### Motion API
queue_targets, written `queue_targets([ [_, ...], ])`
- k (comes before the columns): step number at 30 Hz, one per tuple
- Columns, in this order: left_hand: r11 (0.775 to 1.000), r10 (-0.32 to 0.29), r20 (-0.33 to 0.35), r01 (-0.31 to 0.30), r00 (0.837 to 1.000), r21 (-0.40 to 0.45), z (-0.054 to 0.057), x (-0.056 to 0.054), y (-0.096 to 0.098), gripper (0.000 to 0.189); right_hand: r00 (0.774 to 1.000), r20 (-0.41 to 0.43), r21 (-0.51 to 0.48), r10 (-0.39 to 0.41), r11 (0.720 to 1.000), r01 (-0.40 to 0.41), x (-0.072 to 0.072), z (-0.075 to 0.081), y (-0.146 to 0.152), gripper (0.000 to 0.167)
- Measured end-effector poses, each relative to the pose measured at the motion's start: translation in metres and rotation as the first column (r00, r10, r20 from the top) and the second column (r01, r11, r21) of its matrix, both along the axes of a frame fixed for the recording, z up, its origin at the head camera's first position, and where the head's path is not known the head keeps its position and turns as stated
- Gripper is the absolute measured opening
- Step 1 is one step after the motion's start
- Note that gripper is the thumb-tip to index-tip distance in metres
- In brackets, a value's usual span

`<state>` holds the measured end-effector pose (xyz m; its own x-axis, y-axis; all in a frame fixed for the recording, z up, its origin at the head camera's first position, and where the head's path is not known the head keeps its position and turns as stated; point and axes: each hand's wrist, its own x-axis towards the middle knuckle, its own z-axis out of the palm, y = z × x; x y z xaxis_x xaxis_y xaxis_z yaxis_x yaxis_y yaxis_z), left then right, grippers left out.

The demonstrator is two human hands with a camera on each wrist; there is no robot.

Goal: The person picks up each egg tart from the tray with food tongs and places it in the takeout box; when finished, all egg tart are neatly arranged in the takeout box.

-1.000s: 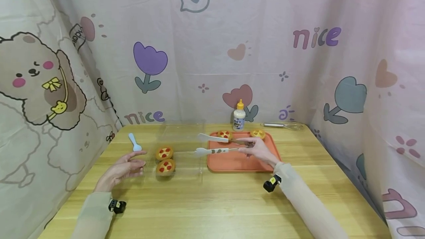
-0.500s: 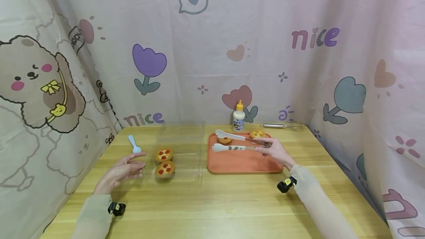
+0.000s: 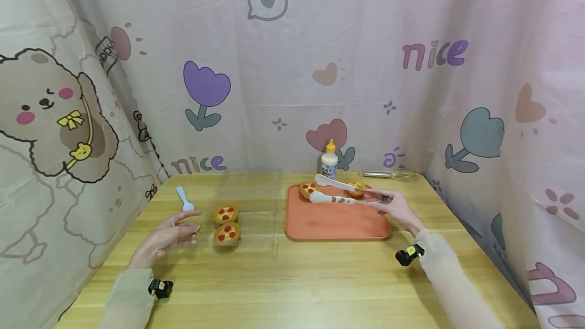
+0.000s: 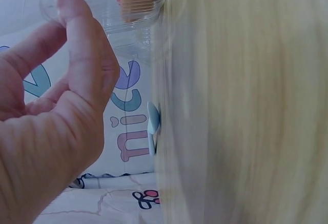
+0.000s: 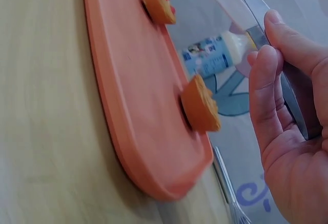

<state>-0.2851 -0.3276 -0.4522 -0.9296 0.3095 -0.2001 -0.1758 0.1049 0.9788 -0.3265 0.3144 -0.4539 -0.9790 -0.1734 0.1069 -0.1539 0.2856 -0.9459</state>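
Leftmost, a blue spoon lies on the desk. Just below it the left hand rests on the desk with fingers loosely straight, holding nothing, beside a clear plastic box that holds two tarts. Further right sits an orange tray with two more tarts at its far edge. Over it the right hand grips white tongs, their tips apart near those tarts. Behind stand a bottle and a whisk.
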Motion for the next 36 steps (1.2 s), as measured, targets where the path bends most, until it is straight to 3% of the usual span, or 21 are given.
queue_targets([
  [5,1.0,0.001,-0.01,-0.001,1.0,-0.006,-0.001,0.0,0.0,0.072,1.0,-0.004,-0.025,-0.024,0.999,0.024,0.0,0.0,0.011,0.062],
  [12,1.0,-0.015,-0.015,0.015,1.0,0.002,-0.003,0.001,0.0,0.07,0.997,-0.028,0.051,-0.073,0.996,0.074,0.001,0.0,0.029,0.061],
  [22,1.0,-0.024,-0.019,0.024,1.0,0.019,-0.003,0.0,-0.001,0.071,0.996,-0.045,-0.021,-0.078,0.997,0.077,0.003,0.001,0.047,0.056],
  [29,1.0,-0.021,-0.021,0.021,1.0,0.01,-0.003,-0.001,-0.001,0.068,0.988,-0.038,-0.036,-0.151,0.988,0.15,0.006,0.002,0.058,0.059],
  [36,1.0,-0.016,-0.017,0.016,1.0,0.008,-0.002,0.001,0.0,0.068,0.98,-0.04,0.013,-0.196,0.98,0.197,0.009,0.0,0.066,0.065],
])
